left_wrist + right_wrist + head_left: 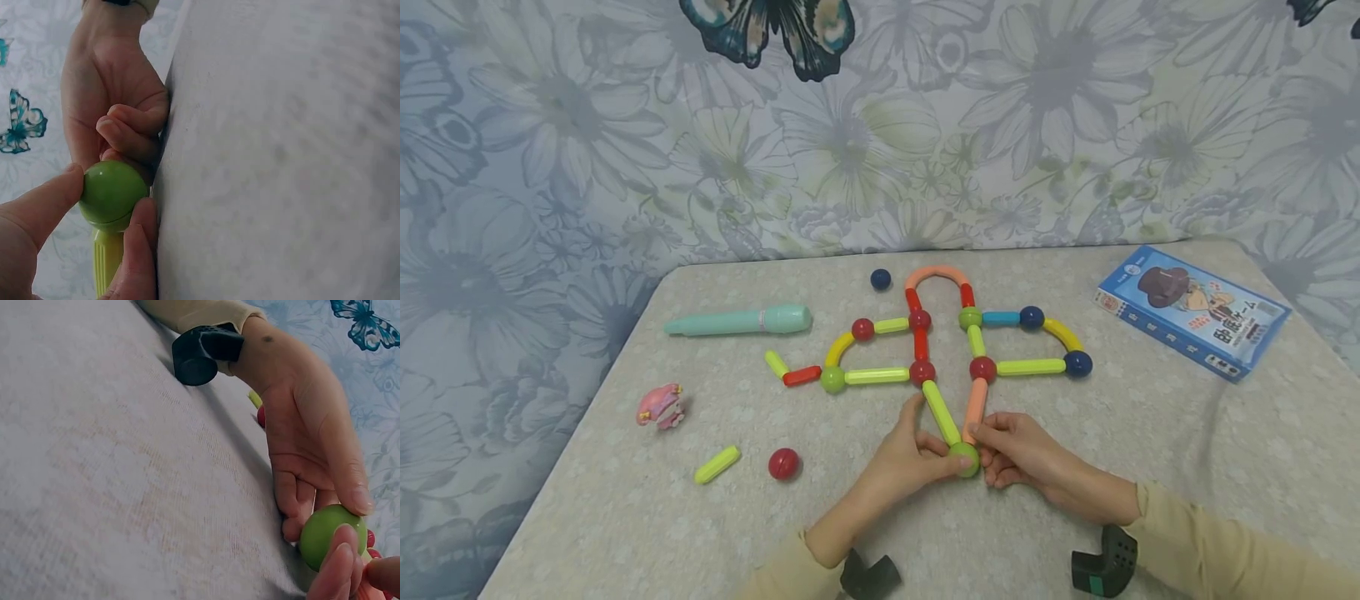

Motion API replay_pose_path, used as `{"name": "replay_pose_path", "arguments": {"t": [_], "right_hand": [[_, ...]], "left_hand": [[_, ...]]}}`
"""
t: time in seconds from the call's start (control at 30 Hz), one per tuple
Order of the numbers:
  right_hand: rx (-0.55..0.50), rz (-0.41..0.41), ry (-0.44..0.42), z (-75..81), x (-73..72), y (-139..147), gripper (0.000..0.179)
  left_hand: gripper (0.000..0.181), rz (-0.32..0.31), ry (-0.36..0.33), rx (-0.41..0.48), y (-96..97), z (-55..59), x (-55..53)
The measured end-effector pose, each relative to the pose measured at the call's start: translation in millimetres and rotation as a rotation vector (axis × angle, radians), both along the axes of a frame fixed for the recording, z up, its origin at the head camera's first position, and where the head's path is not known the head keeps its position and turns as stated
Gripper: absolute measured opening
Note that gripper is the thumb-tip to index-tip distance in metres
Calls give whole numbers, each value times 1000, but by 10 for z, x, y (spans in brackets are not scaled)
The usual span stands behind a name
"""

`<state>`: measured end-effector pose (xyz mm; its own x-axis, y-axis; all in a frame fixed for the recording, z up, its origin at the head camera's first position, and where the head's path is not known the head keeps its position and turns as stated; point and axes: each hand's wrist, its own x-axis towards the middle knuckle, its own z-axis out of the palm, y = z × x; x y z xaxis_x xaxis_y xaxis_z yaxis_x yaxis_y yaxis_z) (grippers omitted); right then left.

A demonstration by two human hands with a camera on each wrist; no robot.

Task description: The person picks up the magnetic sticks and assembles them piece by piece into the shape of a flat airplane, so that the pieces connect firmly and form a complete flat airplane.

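A figure of coloured balls and rods lies on the table. Its near tip is a green ball (964, 459), where a yellow-green rod (942, 413) and a peach rod (975, 410) converge. My left hand (904, 458) pinches this ball between thumb and fingers, and the left wrist view shows the ball (112, 192) close up. From the other side, my right hand (1030, 454) pinches the peach rod's lower end just beside the ball. Red balls (922, 372) join the rods farther up, and a peach arch (937, 272) tops the figure. In the right wrist view, fingers partly hide the green ball (328, 534).
Left of the figure lie a loose red ball (784, 464), a yellow-green rod (717, 464), a pink figurine (660, 407) and a mint-green pen-like object (737, 321). A dark blue ball (881, 279) sits behind. A blue box (1193, 310) lies at the back right.
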<state>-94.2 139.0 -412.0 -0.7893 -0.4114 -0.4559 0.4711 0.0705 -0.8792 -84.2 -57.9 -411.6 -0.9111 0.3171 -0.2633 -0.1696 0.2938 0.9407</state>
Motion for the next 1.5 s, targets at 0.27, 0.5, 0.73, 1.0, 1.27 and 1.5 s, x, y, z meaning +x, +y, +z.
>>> {"name": "replay_pose_path", "arguments": {"t": [0.27, 0.5, 0.73, 1.0, 1.27, 1.5], "right_hand": [[1, 17, 27, -2, -8, 28, 37], [-2, 9, 29, -5, -23, 11, 39], [29, -14, 50, -2, -16, -2, 41], [296, 29, 582, -43, 60, 119, 38], [555, 161, 1051, -57, 72, 185, 52], [610, 276, 1056, -41, 26, 190, 63]], "left_hand": [[98, -53, 95, -2, -41, 2, 14], [70, -84, 158, -26, -63, 12, -6], [58, -102, 218, -29, -62, 16, -2], [52, -137, 343, -213, -107, 44, 2], [57, -155, 561, -489, -167, 104, 3], [67, -271, 605, -588, -187, 92, -32]]}}
